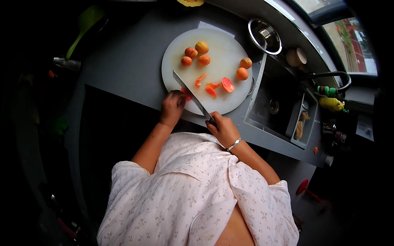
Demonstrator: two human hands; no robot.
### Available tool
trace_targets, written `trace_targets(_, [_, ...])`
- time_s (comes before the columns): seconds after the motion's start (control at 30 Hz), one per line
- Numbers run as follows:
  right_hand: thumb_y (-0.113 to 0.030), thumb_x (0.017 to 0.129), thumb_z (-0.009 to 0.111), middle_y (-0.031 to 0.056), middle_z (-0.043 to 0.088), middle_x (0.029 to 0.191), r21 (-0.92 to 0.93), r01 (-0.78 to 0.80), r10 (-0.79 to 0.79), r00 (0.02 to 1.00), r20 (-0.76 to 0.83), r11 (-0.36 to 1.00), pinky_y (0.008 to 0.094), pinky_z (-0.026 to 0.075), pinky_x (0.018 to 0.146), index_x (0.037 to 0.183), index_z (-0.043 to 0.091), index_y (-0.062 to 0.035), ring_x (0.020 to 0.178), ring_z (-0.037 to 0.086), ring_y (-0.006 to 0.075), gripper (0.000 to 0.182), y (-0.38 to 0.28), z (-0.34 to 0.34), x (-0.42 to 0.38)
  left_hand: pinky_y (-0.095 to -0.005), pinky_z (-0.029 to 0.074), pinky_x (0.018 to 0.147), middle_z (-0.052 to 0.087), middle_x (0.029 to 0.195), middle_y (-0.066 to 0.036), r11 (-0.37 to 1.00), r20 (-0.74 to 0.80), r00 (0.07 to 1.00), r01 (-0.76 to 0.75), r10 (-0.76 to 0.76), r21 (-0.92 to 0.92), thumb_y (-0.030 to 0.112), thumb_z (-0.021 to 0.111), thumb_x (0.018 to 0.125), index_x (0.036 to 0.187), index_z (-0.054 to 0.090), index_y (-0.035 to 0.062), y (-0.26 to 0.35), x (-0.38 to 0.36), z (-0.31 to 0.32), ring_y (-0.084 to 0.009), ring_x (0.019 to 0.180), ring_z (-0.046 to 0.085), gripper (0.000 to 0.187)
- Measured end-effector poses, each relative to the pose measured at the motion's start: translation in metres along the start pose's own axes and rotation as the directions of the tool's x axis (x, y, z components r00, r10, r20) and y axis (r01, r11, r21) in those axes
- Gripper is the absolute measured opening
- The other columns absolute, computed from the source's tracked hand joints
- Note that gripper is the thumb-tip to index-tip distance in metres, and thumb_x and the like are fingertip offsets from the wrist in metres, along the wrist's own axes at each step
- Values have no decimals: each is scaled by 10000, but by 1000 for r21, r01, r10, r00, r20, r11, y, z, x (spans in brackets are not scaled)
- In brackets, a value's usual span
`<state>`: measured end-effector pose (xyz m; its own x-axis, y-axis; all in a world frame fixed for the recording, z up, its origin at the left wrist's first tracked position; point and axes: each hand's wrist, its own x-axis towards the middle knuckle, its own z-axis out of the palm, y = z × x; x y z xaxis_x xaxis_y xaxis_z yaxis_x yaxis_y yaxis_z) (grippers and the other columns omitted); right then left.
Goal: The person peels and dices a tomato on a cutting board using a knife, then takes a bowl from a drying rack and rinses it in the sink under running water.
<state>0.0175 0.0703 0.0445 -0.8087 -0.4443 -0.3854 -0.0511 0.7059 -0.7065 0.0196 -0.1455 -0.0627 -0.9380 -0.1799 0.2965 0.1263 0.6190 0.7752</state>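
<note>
Closed round the handle of a long knife [191,95] is my right hand [223,129], at the near edge of a round white cutting board [230,45]. The blade slants up and left over the board. My left hand [173,107] is at the board's near left edge, its bent fingers on a red tomato piece [186,94] beside the blade. Right of the knife lie cut slices [211,91] and a tomato half [227,85]. Several whole tomatoes [203,60] sit at the board's far left, and two more [242,74] at its right.
A steel bowl [264,36] stands beyond the board at the right. The sink [273,94] with its black faucet [342,78] is to the right, with a grey tray [304,121] at its side. A green utensil [78,39] and a metal cup [67,64] are at the far left.
</note>
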Motion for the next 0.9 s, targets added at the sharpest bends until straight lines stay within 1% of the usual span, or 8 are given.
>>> trace_targets(0.27, [-184,881,646,235,661,813,-171,41,-46,999,-27,984,500,498,689,1072,536,-30,788,636,424,268,5,26,22,-357,546,671,670,907,-108,1000,-1,1000,3,-3,1,-9,712,780,935,677,54,6,3,-4,-266,781,662,172])
trace_targets(0.33, [-176,871,661,225,665,824,-138,64,-69,997,-31,988,495,503,691,1092,530,-43,796,641,419,289,8,32,31,-361,548,687,669,898,-117,996,31,996,86,-85,-34,-16,709,777,943,674,47,7,2,-5,-270,794,668,181])
trace_targets(0.47, [-172,868,672,207,678,844,-66,79,-83,994,-68,995,480,509,695,1106,534,-57,807,646,409,298,16,24,35,-357,549,696,667,902,-121,995,-3,999,44,-44,-87,-31,699,778,959,670,41,9,3,-5,-272,798,672,197])
trace_targets(0.53, [-167,874,669,197,686,858,-14,79,-80,993,-92,997,467,512,698,1106,543,-55,813,652,400,286,18,18,32,-355,546,694,668,914,-127,953,48,979,205,-199,-223,-37,689,780,964,667,33,11,3,-6,-277,801,676,198])
trace_targets(0.6, [-154,877,664,188,690,860,13,46,-45,996,-77,999,452,515,702,1114,547,-53,818,656,392,283,17,10,26,-369,545,702,665,904,-126,969,33,981,196,-193,-153,-23,682,790,959,662,38,13,-1,-10,-290,803,672,181])
trace_targets(0.67, [-96,887,666,178,644,749,44,122,-115,985,-129,992,364,497,640,1088,562,-27,661,621,345,236,19,7,20,-383,544,710,662,893,-126,979,22,983,182,-181,-86,-9,675,799,954,658,44,13,-4,-10,-303,805,667,165])
trace_targets(0.8, [-109,884,663,154,614,693,42,92,-85,986,-146,995,345,480,605,1077,585,-30,585,579,296,223,15,5,12,-394,541,712,680,884,-137,972,42,973,230,-229,-41,6,673,810,957,644,49,13,-2,-8,-326,811,675,157])
trace_targets(0.9, [-142,877,660,192,673,784,53,-2,7,997,-83,999,426,510,668,1094,584,-48,747,653,380,249,8,-1,8,-408,540,701,685,854,-152,971,31,972,233,-232,-44,29,665,825,943,642,55,11,2,6,-345,798,678,124])
